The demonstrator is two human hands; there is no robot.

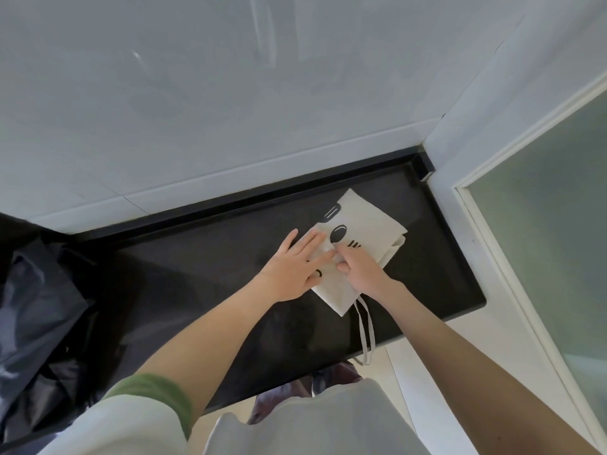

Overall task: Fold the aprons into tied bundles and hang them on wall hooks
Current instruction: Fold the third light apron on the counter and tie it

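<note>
**A:** Head view, looking straight down on the glossy black stone worktop. The folded cream cloth apron, printed with black kitchen utensils, lies flat toward the right end, with one corner close to the back edge.

**B:** Both hands are on it! The left hand lies flat over the apron's left side, grip spread, fingers straight and pressing the cloth down.

**A:** The right hand is just beside it, the two nearly touching. Its grip is curled tight, pinching a fold of cream cloth near the middle of the apron.

**B:** Now the front edge. Two pale cloth ties trail from the apron's near corner and hang over the worktop's front edge.

**A:** At the left end sits a heap of dark, crumpled, shiny material. I can't tell what it is.

**B:** A white tiled wall runs along the back edge, and a frosted glass door in a white frame stands past the right end.

**A:** There's a pale sleeve with a green cuff on the left arm, and the right forearm is bare.
</note>
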